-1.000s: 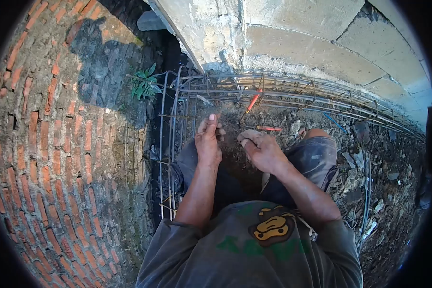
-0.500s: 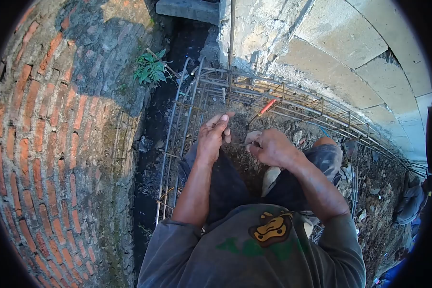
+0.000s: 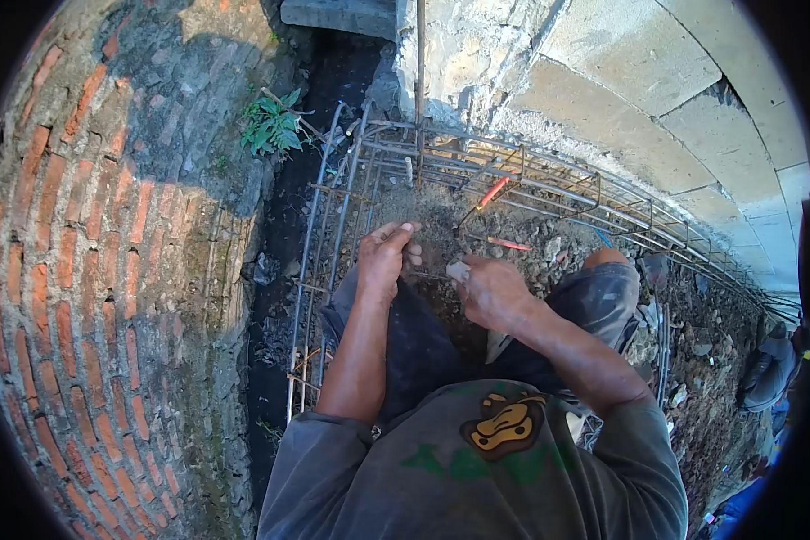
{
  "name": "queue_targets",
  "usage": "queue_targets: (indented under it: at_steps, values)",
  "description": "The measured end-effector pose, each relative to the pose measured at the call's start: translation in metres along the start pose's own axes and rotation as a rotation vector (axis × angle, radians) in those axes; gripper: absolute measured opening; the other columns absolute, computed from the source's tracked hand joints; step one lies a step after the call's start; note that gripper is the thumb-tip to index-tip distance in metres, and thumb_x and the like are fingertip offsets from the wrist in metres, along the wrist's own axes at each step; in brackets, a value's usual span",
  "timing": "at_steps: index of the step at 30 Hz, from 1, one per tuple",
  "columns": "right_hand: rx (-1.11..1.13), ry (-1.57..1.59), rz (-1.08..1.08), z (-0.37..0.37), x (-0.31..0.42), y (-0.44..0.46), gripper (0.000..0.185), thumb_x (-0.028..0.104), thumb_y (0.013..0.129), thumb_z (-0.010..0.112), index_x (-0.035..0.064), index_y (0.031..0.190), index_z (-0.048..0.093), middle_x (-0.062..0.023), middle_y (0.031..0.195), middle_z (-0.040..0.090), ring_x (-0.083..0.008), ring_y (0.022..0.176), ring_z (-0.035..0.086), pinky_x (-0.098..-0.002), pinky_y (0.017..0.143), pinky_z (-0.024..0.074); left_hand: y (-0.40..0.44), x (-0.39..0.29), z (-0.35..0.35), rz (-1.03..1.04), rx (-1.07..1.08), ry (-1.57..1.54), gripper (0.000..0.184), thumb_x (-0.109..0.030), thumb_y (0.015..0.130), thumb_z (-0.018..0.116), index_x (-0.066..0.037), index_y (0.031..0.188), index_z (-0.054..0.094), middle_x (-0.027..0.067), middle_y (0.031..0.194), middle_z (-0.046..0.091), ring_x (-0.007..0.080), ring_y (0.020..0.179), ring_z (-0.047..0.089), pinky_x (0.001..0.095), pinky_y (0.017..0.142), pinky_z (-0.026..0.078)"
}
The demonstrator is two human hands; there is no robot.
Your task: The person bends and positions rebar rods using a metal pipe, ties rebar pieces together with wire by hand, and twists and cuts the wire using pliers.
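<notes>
Pinching: right hand (image 3: 497, 292), one, thumb and fingers closed on a small pale piece (image 3: 459, 270), one, which juts from the fingertips toward the other hand. Left hand (image 3: 383, 263), one, fingers curled, thumb laid over them; whether anything sits inside its grip is not visible. Thin dark strand (image 3: 434, 275), wire-like, one, in the gap between the two hands; its ends are too fine to trace.

Just beyond the hands, red handles, two: the upper handle (image 3: 493, 193) slants across the near bars of the cage; the lower handle (image 3: 510, 243) lies just off the cage's near edge, over the ground. Both run toward a dark head (image 3: 463, 223), apparently one tool.

Steel-bar cage (image 3: 337, 193), in two visible runs meeting at its far left corner: one beside the left hand, one along the foot of the block wall (image 3: 621, 108). Upright bar (image 3: 420, 63), one, rising near that corner.

Surface: ground (image 3: 720, 387) of dark earth, stones and rubble, uneven.

Surroundings: brick wall (image 3: 108, 315), one, weathered, sunlit in part; ditch (image 3: 274, 360), dark, one, along the brick wall's right edge; leafy plant (image 3: 272, 124), one, at that edge; concrete slab (image 3: 340, 15), one, across the ditch's far end. Other person (image 3: 769, 373), one, partly visible at the right.
</notes>
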State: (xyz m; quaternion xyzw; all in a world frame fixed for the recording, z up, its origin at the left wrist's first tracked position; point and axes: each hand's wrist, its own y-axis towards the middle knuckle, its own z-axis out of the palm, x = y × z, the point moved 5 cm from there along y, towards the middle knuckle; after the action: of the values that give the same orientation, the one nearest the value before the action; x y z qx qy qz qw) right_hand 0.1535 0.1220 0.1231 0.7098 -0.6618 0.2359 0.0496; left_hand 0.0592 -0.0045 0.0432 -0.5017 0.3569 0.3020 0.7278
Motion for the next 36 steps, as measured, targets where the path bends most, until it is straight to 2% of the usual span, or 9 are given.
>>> queue_targets:
  at_steps: [3,12,19,23,25,29,31,34,36]
  values:
    - [-0.221,0.230,0.097,0.000,0.008,-0.016,0.011,0.013,0.080,0.057,0.0046,0.087,0.058,-0.0189,0.073,0.059,-0.0379,0.070,0.061,-0.0459,0.061,0.0492,0.018,0.008,-0.011,0.040,-0.184,-0.178,0.017,-0.021,0.088,0.059,-0.006,0.095,0.065,0.0004,0.062,0.056,0.0089,0.048,0.051,0.0205,0.043,0.036]
    - [-0.257,0.333,0.299,0.012,-0.039,-0.022,0.011,0.016,0.083,0.054,0.0099,0.090,0.060,-0.0189,0.067,0.060,-0.0388,0.069,0.061,-0.0480,0.063,0.0477,0.016,0.021,0.032,-0.049,-0.157,-0.273,0.022,-0.022,0.092,0.056,-0.006,0.106,0.061,0.0009,0.069,0.059,0.0091,0.053,0.054,0.0222,0.044,0.040]
    - [-0.196,0.174,0.104,0.006,-0.040,-0.012,0.012,0.015,0.080,0.058,0.0086,0.088,0.063,-0.0148,0.080,0.060,-0.0354,0.072,0.062,-0.0451,0.065,0.0503,0.019,0.018,0.035,0.197,-0.046,-0.006,0.021,-0.018,0.093,0.054,-0.004,0.105,0.063,-0.0027,0.067,0.056,0.0054,0.052,0.048,0.0211,0.046,0.037]
    - [-0.101,-0.037,0.011,-0.002,-0.038,-0.007,0.019,0.018,0.080,0.060,0.0052,0.094,0.060,-0.0144,0.082,0.059,-0.0339,0.074,0.062,-0.0442,0.066,0.0505,0.014,0.015,0.037,0.153,0.112,0.187,0.019,-0.015,0.091,0.054,-0.002,0.100,0.065,-0.0043,0.063,0.052,0.0037,0.051,0.042,0.0209,0.046,0.032]
    - [-0.396,-0.063,-0.128,-0.030,-0.031,-0.010,0.028,0.023,0.082,0.061,0.0032,0.101,0.055,-0.0143,0.082,0.058,-0.0315,0.077,0.062,-0.0433,0.066,0.0502,0.009,0.022,0.039,0.068,0.236,0.289,0.019,-0.016,0.089,0.056,0.000,0.095,0.066,-0.0055,0.061,0.049,0.0029,0.051,0.039,0.0207,0.046,0.028]
    - [-0.503,-0.128,-0.199,-0.022,-0.037,-0.007,0.033,0.027,0.085,0.058,0.0046,0.107,0.051,-0.0142,0.081,0.058,-0.0298,0.079,0.062,-0.0422,0.065,0.0495,-0.009,0.007,0.044,-0.011,0.346,0.365,0.023,-0.020,0.088,0.057,0.000,0.093,0.067,-0.0045,0.060,0.048,0.0053,0.054,0.041,0.0225,0.049,0.032]
    - [-0.131,-0.066,-0.097,0.002,-0.053,0.002,0.037,0.030,0.085,0.059,0.0063,0.113,0.053,-0.0175,0.091,0.059,-0.0329,0.082,0.062,-0.0427,0.068,0.0502,-0.007,0.008,0.043,-0.011,0.401,0.397,0.027,-0.024,0.087,0.059,-0.001,0.099,0.066,-0.0026,0.068,0.054,0.0063,0.059,0.044,0.0235,0.052,0.035]
    - [-0.117,-0.082,-0.058,0.008,-0.055,0.004,0.031,0.030,0.087,0.056,0.0057,0.106,0.056,-0.0178,0.085,0.062,-0.0359,0.078,0.062,-0.0450,0.068,0.0494,-0.007,-0.004,0.031,0.129,0.058,0.263,0.030,-0.027,0.087,0.061,-0.002,0.103,0.064,-0.0001,0.082,0.058,0.0059,0.065,0.048,0.0210,0.056,0.036]
    - [-0.126,-0.035,0.047,0.002,-0.053,0.005,0.028,0.030,0.088,0.055,0.0048,0.102,0.056,-0.0175,0.081,0.062,-0.0374,0.075,0.062,-0.0454,0.066,0.0488,-0.002,-0.004,0.022,0.161,0.053,0.186,0.039,-0.031,0.087,0.063,-0.003,0.113,0.059,0.0041,0.097,0.060,0.0097,0.076,0.053,0.0242,0.062,0.043]
